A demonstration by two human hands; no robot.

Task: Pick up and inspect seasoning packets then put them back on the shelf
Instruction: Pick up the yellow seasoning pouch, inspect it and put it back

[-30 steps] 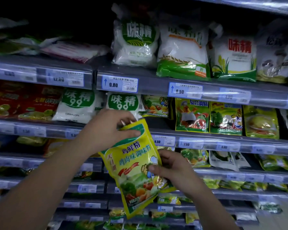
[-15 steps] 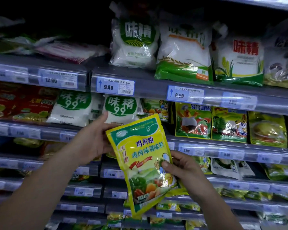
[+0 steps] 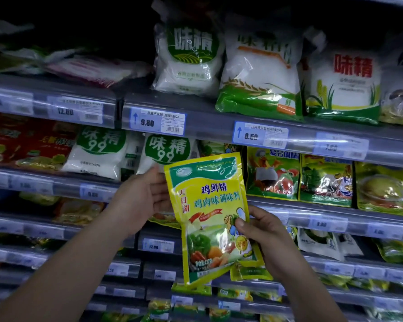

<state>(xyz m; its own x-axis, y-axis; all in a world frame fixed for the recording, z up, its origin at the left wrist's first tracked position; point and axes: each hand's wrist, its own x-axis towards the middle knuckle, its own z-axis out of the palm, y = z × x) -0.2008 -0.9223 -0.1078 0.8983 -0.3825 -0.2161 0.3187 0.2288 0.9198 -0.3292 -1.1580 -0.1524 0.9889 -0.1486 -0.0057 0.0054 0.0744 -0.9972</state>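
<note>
I hold a yellow and green seasoning packet (image 3: 209, 205) upright in front of the shelves, its printed face toward me. My right hand (image 3: 263, 235) pinches its lower right side, thumb on the front. My left hand (image 3: 140, 201) is at the packet's left edge with the palm showing and the fingers straight, reaching behind the packet. The corner of a second yellow packet (image 3: 249, 271) shows just below my right hand; whether that hand holds it I cannot tell. The middle shelf rail (image 3: 335, 212) runs behind the packet.
Large white bags (image 3: 189, 59) stand on the top shelf. Below them are white "99" bags (image 3: 98, 154), red packets (image 3: 21, 145) at the left and yellow-green packets (image 3: 272, 175) at the right. Price tags (image 3: 157, 122) line the rails. Lower shelves hold more small packets.
The packet has risen and turned from tilted to nearly upright. My left hand let go of its top corner and now lies open at its left edge. The view has moved closer.
</note>
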